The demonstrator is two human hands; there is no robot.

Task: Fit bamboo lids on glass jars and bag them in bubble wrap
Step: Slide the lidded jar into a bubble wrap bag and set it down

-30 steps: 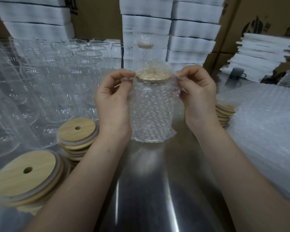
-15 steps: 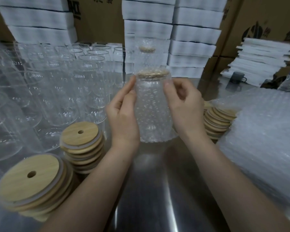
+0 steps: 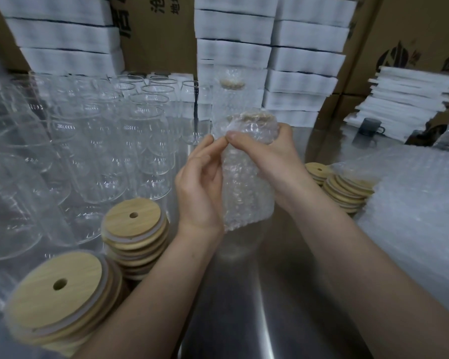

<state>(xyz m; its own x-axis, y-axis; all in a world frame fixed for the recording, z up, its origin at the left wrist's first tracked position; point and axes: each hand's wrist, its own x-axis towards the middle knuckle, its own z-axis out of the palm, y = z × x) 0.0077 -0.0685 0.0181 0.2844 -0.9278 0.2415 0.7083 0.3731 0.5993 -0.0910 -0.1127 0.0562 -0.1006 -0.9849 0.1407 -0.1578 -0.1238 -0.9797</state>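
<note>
A glass jar with a bamboo lid sits inside a bubble wrap bag (image 3: 246, 187), held up above the steel table. My right hand (image 3: 267, 156) grips the bag's upper part, thumb across the front just under the lid (image 3: 257, 117). My left hand (image 3: 200, 182) rests against the bag's left side, its fingertips pinching the wrap beside my right thumb. A second bagged jar (image 3: 231, 97) stands behind it. Bare glass jars (image 3: 145, 141) crowd the left. Stacks of bamboo lids lie at front left (image 3: 60, 291), left of centre (image 3: 135, 229) and right (image 3: 345, 190).
A pile of bubble wrap bags (image 3: 412, 216) fills the right side. White foam trays (image 3: 303, 60) and cardboard boxes (image 3: 156, 35) are stacked at the back. A dark mug (image 3: 371, 128) stands on the steel table (image 3: 257, 294) at back right.
My hands moved from the bag's top corners down onto its body, and the loose top of the wrap is now folded down over the lid. The view shifted slightly.
</note>
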